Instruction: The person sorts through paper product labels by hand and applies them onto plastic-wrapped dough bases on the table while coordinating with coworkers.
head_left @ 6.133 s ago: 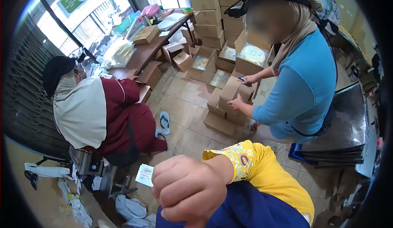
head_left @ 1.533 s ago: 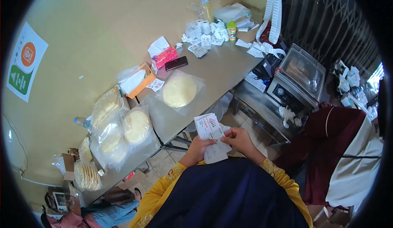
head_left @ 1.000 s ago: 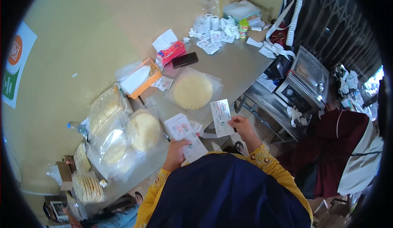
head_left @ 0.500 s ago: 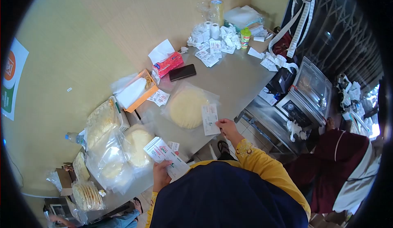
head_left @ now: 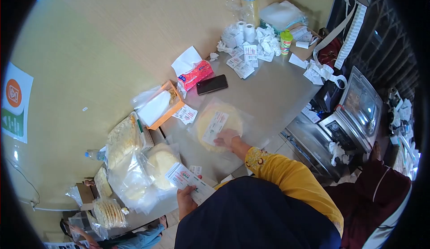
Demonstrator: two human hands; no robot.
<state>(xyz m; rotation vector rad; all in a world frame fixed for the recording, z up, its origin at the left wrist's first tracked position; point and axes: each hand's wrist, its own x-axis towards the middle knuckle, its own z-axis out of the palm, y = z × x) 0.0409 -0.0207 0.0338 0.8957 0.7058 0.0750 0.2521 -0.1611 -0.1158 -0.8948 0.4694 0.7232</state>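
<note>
My left hand (head_left: pixel 188 200) is closed around a stack of printed white labels (head_left: pixel 190 179), held over the table's front edge. My right hand (head_left: pixel 227 138) lies on a single printed label (head_left: pixel 216 126), fingers stretched out over its lower right part. Beneath that label is a round pale flatbread (head_left: pixel 230 114) in a clear plastic bag on the metal table. More round flatbread (head_left: pixel 162 161) in clear bags lies left of it. A small printed slip (head_left: pixel 195 170) shows just beyond the stack.
A black phone (head_left: pixel 212 85), a red tissue pack (head_left: pixel 195 74) and an orange box (head_left: pixel 166 108) lie toward the wall. Crumpled paper, rolls and tape (head_left: pixel 250 9) fill the back. At right stands a lidded machine (head_left: pixel 358 110); a person in maroon (head_left: pixel 376 195) is beside it.
My right hand has brought the single label leftward, from the bagged flatbread's right edge onto its middle, and now lies on it. The left hand still holds the stack. The view has shifted.
</note>
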